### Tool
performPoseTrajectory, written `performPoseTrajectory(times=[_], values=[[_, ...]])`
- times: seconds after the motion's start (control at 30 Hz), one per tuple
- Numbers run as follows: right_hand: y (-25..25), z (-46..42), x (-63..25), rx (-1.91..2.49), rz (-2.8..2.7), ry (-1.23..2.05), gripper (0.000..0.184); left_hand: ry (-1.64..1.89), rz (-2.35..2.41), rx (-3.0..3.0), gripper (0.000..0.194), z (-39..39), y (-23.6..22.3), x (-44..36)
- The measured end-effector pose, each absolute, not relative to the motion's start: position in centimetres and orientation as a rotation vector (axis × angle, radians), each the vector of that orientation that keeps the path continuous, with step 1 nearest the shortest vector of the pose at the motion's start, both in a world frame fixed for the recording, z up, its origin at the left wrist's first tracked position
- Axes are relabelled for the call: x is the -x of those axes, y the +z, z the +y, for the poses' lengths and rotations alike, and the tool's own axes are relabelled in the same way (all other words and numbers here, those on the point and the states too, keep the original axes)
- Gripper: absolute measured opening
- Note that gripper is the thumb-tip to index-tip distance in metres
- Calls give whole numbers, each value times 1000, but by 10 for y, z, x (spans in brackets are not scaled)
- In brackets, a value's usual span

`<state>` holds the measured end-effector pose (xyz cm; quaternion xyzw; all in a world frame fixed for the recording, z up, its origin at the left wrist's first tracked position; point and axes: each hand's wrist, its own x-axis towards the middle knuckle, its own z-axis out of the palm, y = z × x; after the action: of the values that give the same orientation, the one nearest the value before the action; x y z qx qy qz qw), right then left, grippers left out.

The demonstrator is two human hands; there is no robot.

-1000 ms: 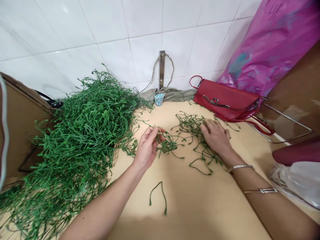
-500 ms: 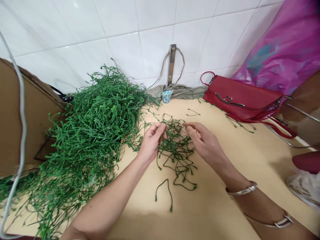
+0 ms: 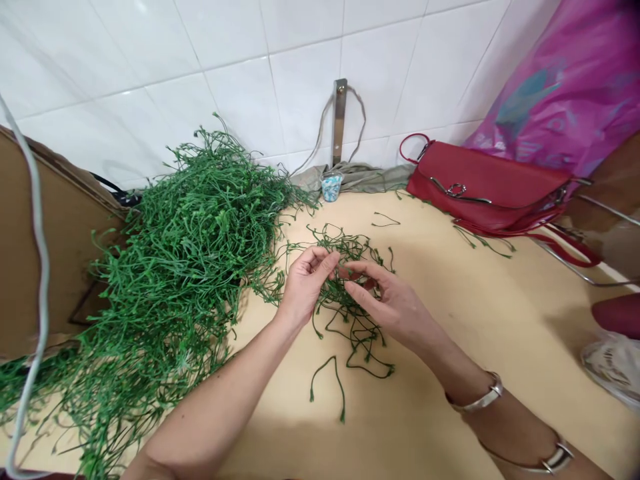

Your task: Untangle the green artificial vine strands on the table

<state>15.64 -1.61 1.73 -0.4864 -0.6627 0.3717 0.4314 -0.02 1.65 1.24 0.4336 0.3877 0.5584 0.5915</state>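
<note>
My left hand (image 3: 309, 280) is closed in a pinch, thumb against forefinger, on what looks like a thin green artificial stem, mostly hidden by the fingers. My right hand (image 3: 390, 300) is close by on the right, thumb and forefinger apart, its fingertips almost at the left fingertips. Under and behind both hands lies a loose tangle of green stems (image 3: 361, 327) with small budded ends. One bent stem (image 3: 334, 363) lies separately in front of it. To the left rises a large heap of the same green stems (image 3: 200, 233).
A cardboard box (image 3: 45, 253) and a white cable (image 3: 37, 227) stand at the left. Against the tiled wall are a small blue-patterned cup (image 3: 331, 188) and a metal strip (image 3: 339, 123). A red handbag (image 3: 493, 180) and a purple plastic bag (image 3: 565, 100) fill the back right.
My right hand has moved left, close to my left fingertips, and its thumb and forefinger have parted. My left hand has barely moved. The view has shifted slightly.
</note>
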Motion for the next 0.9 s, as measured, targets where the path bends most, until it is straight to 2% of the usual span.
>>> performPoseTrajectory(times=[0.07,0.2,0.37,0.57,0.7,0.77,0.83,0.9], values=[[21,-18,-154,1230,-1668,916,21,1300,877,-1026,37,14,13,-1],[20,-20,-149,1228,-1720,857,31,1199,745,-939,37,8,19,-5],[18,-18,-157,1056,-2067,748,30,956,699,-857,44,8,23,0],[42,-22,-182,731,-2380,1048,38,545,577,-946,41,14,21,16],[49,-20,-194,769,-2306,1194,44,773,589,-848,35,18,20,17],[43,-13,-200,967,-2118,1034,39,964,617,-749,32,19,22,15],[34,-6,-205,1186,-1870,666,28,1080,659,-645,29,20,25,12],[26,-1,-206,1311,-1676,271,29,1145,686,-560,27,20,28,9]])
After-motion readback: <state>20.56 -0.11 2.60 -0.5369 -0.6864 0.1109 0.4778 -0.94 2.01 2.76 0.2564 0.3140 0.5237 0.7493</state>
